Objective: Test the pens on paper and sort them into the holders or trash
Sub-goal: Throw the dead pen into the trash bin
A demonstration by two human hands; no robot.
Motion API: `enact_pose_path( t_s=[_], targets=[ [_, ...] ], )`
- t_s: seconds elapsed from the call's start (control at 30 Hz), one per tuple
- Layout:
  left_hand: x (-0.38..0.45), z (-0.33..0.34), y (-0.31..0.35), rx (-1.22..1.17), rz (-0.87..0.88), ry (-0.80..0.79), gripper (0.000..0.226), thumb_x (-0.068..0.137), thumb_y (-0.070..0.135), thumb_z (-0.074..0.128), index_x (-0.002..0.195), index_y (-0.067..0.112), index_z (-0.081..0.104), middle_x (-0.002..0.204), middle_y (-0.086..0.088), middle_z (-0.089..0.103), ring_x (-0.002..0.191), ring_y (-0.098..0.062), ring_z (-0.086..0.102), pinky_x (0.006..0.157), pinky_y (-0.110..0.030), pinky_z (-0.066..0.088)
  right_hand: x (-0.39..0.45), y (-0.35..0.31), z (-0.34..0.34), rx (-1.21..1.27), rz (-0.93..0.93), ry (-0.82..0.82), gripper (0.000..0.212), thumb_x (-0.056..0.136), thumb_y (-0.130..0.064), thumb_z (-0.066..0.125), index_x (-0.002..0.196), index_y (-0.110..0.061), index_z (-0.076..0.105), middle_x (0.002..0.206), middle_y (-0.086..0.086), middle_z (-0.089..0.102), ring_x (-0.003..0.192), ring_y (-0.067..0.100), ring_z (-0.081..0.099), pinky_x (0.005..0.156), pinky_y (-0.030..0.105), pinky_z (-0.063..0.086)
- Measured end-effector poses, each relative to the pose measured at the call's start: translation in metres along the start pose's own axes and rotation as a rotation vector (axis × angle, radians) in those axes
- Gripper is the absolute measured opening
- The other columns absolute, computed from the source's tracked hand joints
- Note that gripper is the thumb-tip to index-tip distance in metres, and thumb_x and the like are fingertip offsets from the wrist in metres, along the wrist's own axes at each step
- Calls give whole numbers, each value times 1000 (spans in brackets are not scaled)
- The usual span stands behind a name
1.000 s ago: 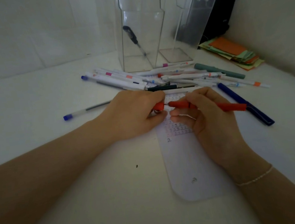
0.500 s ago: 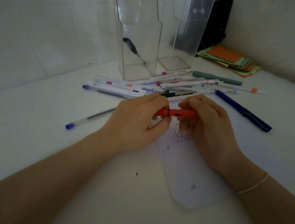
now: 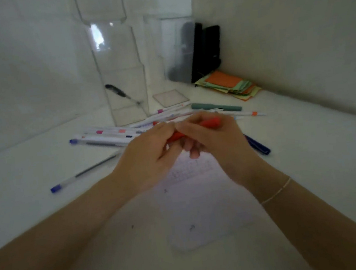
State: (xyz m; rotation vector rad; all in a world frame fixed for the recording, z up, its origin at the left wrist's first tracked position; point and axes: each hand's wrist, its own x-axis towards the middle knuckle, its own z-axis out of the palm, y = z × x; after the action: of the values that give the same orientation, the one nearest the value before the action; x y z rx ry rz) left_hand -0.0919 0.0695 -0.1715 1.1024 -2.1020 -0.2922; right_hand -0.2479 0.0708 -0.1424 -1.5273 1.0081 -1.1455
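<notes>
Red pen (image 3: 210, 122) is held above the paper (image 3: 199, 201) by both hands, raised clear of the bench (image 3: 22, 181). Both forearms are reached in from the lower corners and are brought together at the middle of the view. The left hand (image 3: 147, 158) is curled round the pen's left end, thumb and forefinger pressed together on top. The right hand (image 3: 215, 139) is wrapped over the barrel from the right, its fingers curled beneath, so that only the pen's right end and a short red stretch between the hands are seen. A thin bracelet (image 3: 276, 191) is worn on the right wrist. The paper is laid flat under the hands and is marked with rows of small test scribbles; nothing on it can be read. Behind the hands a pile of pens (image 3: 115, 134) is spread on the bench, with a green pen (image 3: 216, 107) at its far right and a dark blue pen (image 3: 258, 145) lying just right of the right hand. A clear pen with a blue cap (image 3: 81, 173) is set apart to the left. Two clear holders stand at the back: the left holder (image 3: 121, 74) has one black pen (image 3: 121, 93) leaning inside, and the right holder (image 3: 170, 53) is beside it. Coloured notes (image 3: 229, 84) are stacked by the wall. No brand or label can be made out.
</notes>
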Motion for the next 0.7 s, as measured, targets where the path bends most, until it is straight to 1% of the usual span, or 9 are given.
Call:
enact_pose_path(
  t_s=[0.1, 0.2, 0.3, 0.37, 0.43, 0.5, 0.53, 0.63, 0.7],
  targets=[
    [34, 25, 45, -49, 108, -31, 19, 97, 32, 38, 87, 24, 53, 78, 4, 58, 68, -13, 54, 65, -38, 46, -22, -22, -47, -116, -83, 247, 21, 86, -23, 66, 71, -8, 68, 50, 4, 61, 43, 13, 53, 46, 21, 43],
    [59, 70, 95, -93, 132, -134, 24, 96, 40, 41, 96, 21, 57, 88, 7, 62, 80, -6, 60, 73, -34, 48, -66, -35, -108, -332, -132, 525, 28, 87, -30, 63, 65, -13, 64, 47, 0, 59, 41, 8, 52, 50, 26, 45],
    [72, 132, 147, -103, 180, -236, 28, 95, 40, 43, 117, 25, 52, 110, 6, 59, 102, -9, 56, 87, -29, 44, -125, -36, -177, -439, -141, 832, 25, 90, -28, 59, 72, -11, 61, 53, 2, 59, 43, 6, 52, 52, 27, 47],
    [77, 171, 178, -91, 212, -332, 39, 96, 38, 43, 131, 22, 44, 128, 3, 52, 116, -12, 50, 98, -29, 38, -168, -30, -217, -463, -123, 1053, 26, 92, -27, 57, 71, -10, 58, 53, -2, 56, 43, 4, 48, 47, 17, 41],
    [81, 204, 201, -62, 264, -434, 44, 97, 38, 40, 138, 21, 38, 139, 1, 44, 126, -15, 42, 105, -30, 31, -209, -12, -248, -483, -87, 1200, 27, 94, -23, 53, 69, -14, 52, 48, -11, 55, 40, 1, 46, 40, 9, 31],
    [86, 230, 217, -8, 318, -484, 45, 97, 37, 40, 139, 21, 38, 142, -2, 41, 128, -19, 40, 107, -35, 30, -245, 22, -270, -549, 70, 1199, 28, 96, -24, 50, 69, -18, 48, 50, -11, 59, 37, 1, 45, 38, 12, 32],
    [89, 241, 222, 17, 326, -492, 45, 96, 37, 42, 138, 20, 40, 142, -4, 40, 129, -21, 40, 107, -37, 30, -259, 44, -280, -612, 219, 1145, 26, 95, -27, 50, 72, -18, 50, 56, -7, 61, 41, 1, 48, 43, 17, 39],
    [91, 262, 228, 87, 298, -507, 46, 94, 35, 47, 137, 18, 43, 143, -9, 38, 130, -26, 38, 107, -41, 30, -290, 124, -301, -721, 752, 826, 17, 90, -30, 55, 84, -15, 59, 82, 5, 65, 76, 23, 63, 74, 37, 53],
    [87, 268, 222, 150, 306, -501, 44, 95, 32, 48, 135, 16, 45, 144, -9, 37, 132, -26, 36, 108, -41, 28, -302, 170, -300, -657, 960, 620, 11, 86, -22, 54, 84, -13, 60, 88, 7, 66, 80, 25, 63, 80, 40, 54]
  ],
)
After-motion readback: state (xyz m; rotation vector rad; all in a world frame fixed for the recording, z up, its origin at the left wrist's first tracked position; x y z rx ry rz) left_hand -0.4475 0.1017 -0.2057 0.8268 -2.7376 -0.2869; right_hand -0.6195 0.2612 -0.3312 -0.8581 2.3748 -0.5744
